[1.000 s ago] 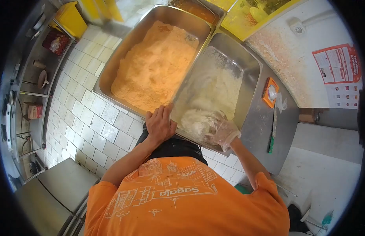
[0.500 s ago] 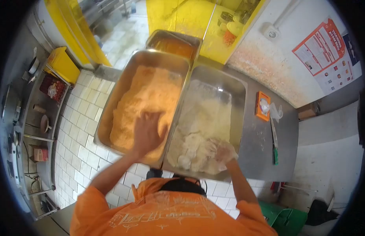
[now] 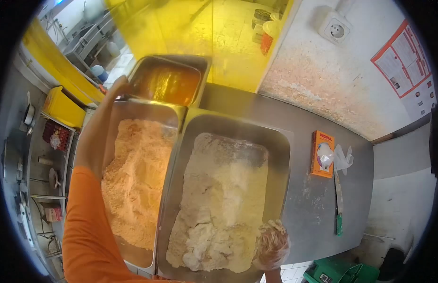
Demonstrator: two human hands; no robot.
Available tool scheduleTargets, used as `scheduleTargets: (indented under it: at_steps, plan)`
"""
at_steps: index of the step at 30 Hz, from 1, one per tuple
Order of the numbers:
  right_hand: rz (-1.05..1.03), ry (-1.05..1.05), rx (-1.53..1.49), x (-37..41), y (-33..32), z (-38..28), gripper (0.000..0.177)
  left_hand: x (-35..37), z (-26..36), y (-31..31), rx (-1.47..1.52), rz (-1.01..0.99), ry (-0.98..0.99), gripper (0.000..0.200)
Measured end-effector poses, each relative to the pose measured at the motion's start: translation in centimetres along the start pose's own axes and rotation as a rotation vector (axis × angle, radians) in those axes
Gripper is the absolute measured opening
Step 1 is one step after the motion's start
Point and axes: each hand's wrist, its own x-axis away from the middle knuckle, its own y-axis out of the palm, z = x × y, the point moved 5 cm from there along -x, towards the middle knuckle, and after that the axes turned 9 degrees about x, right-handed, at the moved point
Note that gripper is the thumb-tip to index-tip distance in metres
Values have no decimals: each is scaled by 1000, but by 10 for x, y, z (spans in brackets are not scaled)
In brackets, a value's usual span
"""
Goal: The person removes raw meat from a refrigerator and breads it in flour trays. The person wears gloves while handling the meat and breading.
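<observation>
1. Fingers of the gloved right hand (image 3: 272, 244) look loosely bent and are caked with flour, at the near right side of the pale flour pan (image 3: 280, 188); whether they grip anything I cannot tell.
2. The bare left hand (image 3: 120, 87) reaches to the left side of the liquid pan (image 3: 205, 78), fingers blurred (so their opening, or any hold, cannot be told).
3. Floury lumps (image 3: 205, 245) lie in the near left part of the pale flour pan.
4. Left of that pan, alongside it, sits the orange flour pan (image 3: 108, 115), with the liquid pan beyond.
5. On the counter (image 3: 304, 236) at right are an orange box (image 3: 318, 162) and a green-handled knife (image 3: 339, 203).
</observation>
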Motion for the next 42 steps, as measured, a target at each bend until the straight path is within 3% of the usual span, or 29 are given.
scheduleTargets:
  at_steps: [2, 4, 5, 6, 7, 8, 9, 10, 11, 13, 16, 19, 21, 22, 24, 25, 26, 28, 30, 32, 33, 34, 35, 36, 37, 38, 40, 41, 42]
  plan:
    - [-7, 91, -84, 10, 9, 13, 15, -13, 2, -9, -325, 250, 50, 28]
    - [-166, 306, -277, 30, 28, 35, 30, 55, 114, -51, 28, 648, 502, 27]
    - [-167, 315, -282, 28, 30, 36, 30, 56, 158, -46, 58, 413, 675, 25]
    - [-141, 283, -245, 25, 26, 33, 25, 52, 197, -26, 13, 444, 1062, 25]
    - [-119, 249, -208, 22, 21, 29, 22, 90, 253, -24, -22, 422, 1247, 24]
    - [-127, 255, -210, 15, 15, 25, 22, 102, 298, -17, 66, 301, 1221, 25]
    - [-97, 122, -109, 3, 6, 13, 19, 103, 324, -9, 155, 184, 1192, 25]
    - [-65, -13, -3, -3, 2, 5, 17, 88, 332, -1, 159, 182, 1193, 25]
    - [-66, -10, 4, 1, 3, 9, 17, 62, 343, 16, 58, 181, 1139, 26]
    - [-17, 77, -235, 14, 6, 18, 30, 29, 357, 42, -21, 204, 1020, 27]
    - [-38, 306, -281, 16, 15, 25, 15, 1, 350, 57, -63, 193, 946, 26]
    - [-75, 398, -327, 18, 18, 28, 24, 2, 352, 55, -61, 299, 883, 26]
    - [-92, 435, -350, 25, 21, 33, 29, 3, 349, 69, -546, 197, 980, 26]
    - [-117, 547, -448, 36, 29, 41, 32, -5, 341, 70, -548, 199, 985, 26]
    - [-139, 663, -549, 44, 35, 46, 34, -22, 331, 75, -210, 79, 1109, 17]
    - [-113, 736, -660, 45, 35, 45, 36, -27, 317, 77, 236, -101, 894, 10]
    - [-83, 809, -770, 46, 37, 47, 38, -31, 315, 74, 236, -105, 900, 10]
    - [-122, 747, -725, 55, 41, 52, 40, -43, 304, 79, 402, -425, 753, 18]
    - [-174, 679, -681, 43, 32, 49, 42, -9, 313, 63, 335, -376, 632, 21]
    - [-56, 292, -576, -7, -5, 21, 44, 38, 332, 50, -243, 164, 1551, 18]
    - [-57, 298, -586, 1, -1, 23, 44, 33, 330, 57, -224, 17, 1348, 9]
    - [-175, 548, -648, 21, 14, 34, 42, 34, 328, 58, -232, 10, 1347, 9]
    - [-295, 796, -704, 38, 26, 42, 40, 44, 325, 66, -441, -72, 1529, 7]
    - [-298, 794, -711, 40, 36, 47, 40, 54, 318, 72, -658, -159, 1698, 5]
    - [-295, 775, -708, 40, 39, 47, 40, 57, 312, 72, -611, -93, 1766, 7]
    - [-289, 753, -708, 39, 42, 46, 39, 66, 313, 68, -628, -90, 1759, 7]
    - [-272, 708, -705, 35, 48, 47, 38, 76, 319, 69, -812, -213, 1549, 4]
    - [-265, 692, -701, 35, 51, 47, 38, 77, 316, 72, -820, -93, 1717, 2]
    - [-259, 679, -696, 35, 53, 47, 37, 71, 309, 77, -829, -95, 1715, 2]
